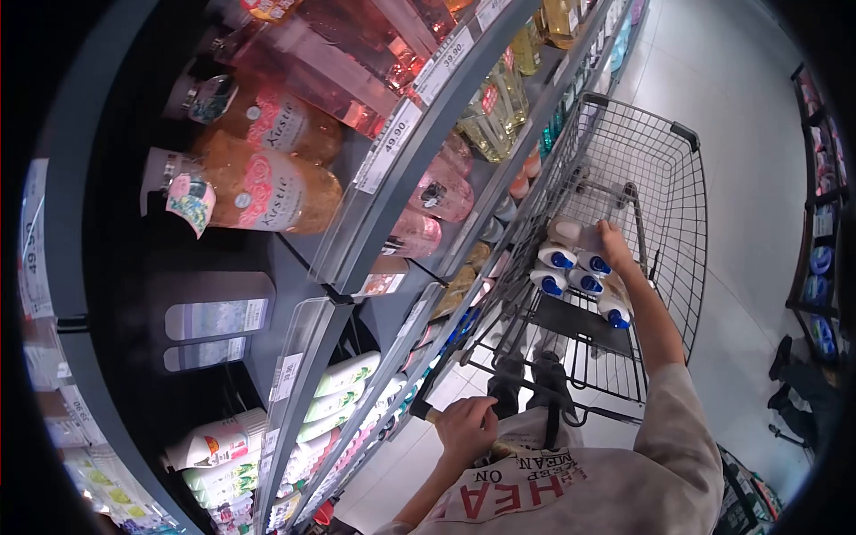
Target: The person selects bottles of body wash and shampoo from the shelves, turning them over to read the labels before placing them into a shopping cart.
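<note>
My right hand (614,242) reaches down into a black wire shopping cart (669,205) and rests on a white bottle (567,233) at the top of a cluster. Several white bottles with blue caps (580,281) lie together in the cart's basket just under that hand. My left hand (465,426) is closed around the cart's push handle (571,411) near my body. My shirt (571,486) shows at the bottom of the view.
Store shelves (392,223) run along the left, close beside the cart, with amber bottles (259,187), pink bottles (441,192) and white bottles (343,374) behind price tags. A pale tiled aisle (749,134) stretches ahead. Another shelf unit (825,196) stands far right.
</note>
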Motion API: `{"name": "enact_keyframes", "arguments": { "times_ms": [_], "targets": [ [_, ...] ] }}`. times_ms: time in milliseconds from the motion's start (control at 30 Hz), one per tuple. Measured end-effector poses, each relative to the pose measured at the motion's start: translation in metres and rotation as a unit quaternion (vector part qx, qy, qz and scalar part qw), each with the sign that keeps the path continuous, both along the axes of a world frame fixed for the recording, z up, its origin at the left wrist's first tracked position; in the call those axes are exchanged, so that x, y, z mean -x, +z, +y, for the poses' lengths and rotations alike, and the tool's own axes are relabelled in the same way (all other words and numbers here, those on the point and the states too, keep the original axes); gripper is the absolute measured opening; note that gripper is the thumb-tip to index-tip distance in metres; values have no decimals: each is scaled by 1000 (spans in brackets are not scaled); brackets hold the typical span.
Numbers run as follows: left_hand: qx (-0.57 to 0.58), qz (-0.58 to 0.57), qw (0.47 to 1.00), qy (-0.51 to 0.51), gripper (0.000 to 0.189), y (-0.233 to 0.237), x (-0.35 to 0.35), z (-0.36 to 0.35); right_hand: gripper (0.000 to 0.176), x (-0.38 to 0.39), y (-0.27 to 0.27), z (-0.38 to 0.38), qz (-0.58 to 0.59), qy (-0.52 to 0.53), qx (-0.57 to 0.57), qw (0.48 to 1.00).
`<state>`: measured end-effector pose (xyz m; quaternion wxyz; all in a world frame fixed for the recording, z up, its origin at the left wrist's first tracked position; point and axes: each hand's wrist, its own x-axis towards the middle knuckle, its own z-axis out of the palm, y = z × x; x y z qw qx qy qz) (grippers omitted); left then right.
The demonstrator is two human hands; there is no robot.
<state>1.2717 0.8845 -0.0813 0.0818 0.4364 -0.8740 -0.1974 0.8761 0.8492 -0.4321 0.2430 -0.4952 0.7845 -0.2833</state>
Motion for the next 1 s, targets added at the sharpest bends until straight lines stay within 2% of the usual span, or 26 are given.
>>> {"name": "enact_keyframes", "arguments": {
  "times_ms": [133, 167, 267, 300, 400, 433, 500, 533, 600, 667, 733, 767, 800, 867, 900, 933, 967, 1000],
  "targets": [
    [6, 34, 999, -7, 17, -5, -2, 1, 58, -4, 13, -4, -25, -20, -56, 998],
    [9, 46, 999, -12, 18, -6, -2, 1, 65, -3, 9, -5, -11, -14, -57, 998],
    [21, 68, 997, -21, 19, -6, -3, 1, 69, -2, 16, -1, -16, -53, -64, 996],
    [31, 73, 997, -16, 19, -8, -4, 1, 70, -5, 40, -2, -51, -88, -78, 992],
    [28, 67, 997, -9, 18, -13, -7, 1, 71, -10, 71, 11, -36, -98, 12, 994],
    [19, 59, 998, -12, 18, -14, -7, 2, 71, -17, 90, 17, -62, -114, 22, 991],
    [-15, 32, 999, -24, 18, -11, -8, 2, 62, -30, 116, 38, -24, -110, 88, 990],
    [-11, 37, 999, -23, 18, -10, -9, 1, 62, -37, 138, 47, -19, -108, 91, 990],
    [-19, 4, 999, -43, 19, -11, -8, 1, 51, -58, 181, 66, -142, -128, 10, 981],
    [-32, -1, 998, -57, 19, -12, -7, -1, 42, -77, 183, 97, -144, -93, 69, 983],
    [-67, -19, 995, -68, 22, -18, -10, -2, 43, -103, 231, 118, -135, -62, 42, 988],
    [-100, 30, 992, -74, 24, -10, -10, -5, 43, -116, 262, 125, -147, -63, 7, 987],
    [-135, 77, 985, -77, 26, 2, -8, -13, 42, -129, 285, 131, -164, -56, 17, 985],
    [-86, 218, 970, -59, 30, 23, -11, -35, 40, -150, 306, 135, -201, -61, 16, 978],
    [23, 202, 977, -70, 31, 45, -17, -56, 40, -159, 302, 137, -173, -53, 46, 982],
    [103, 215, 971, -25, 30, 78, -20, -71, 40, -167, 293, 137, -144, -42, 76, 986],
    [169, 270, 948, 21, 29, 88, -33, -96, 42, -174, 287, 135, -123, -29, 62, 990],
    [233, 336, 911, 60, 30, 106, -39, -119, 43, -178, 292, 134, -79, -1, -8, 997]
  ]
}}
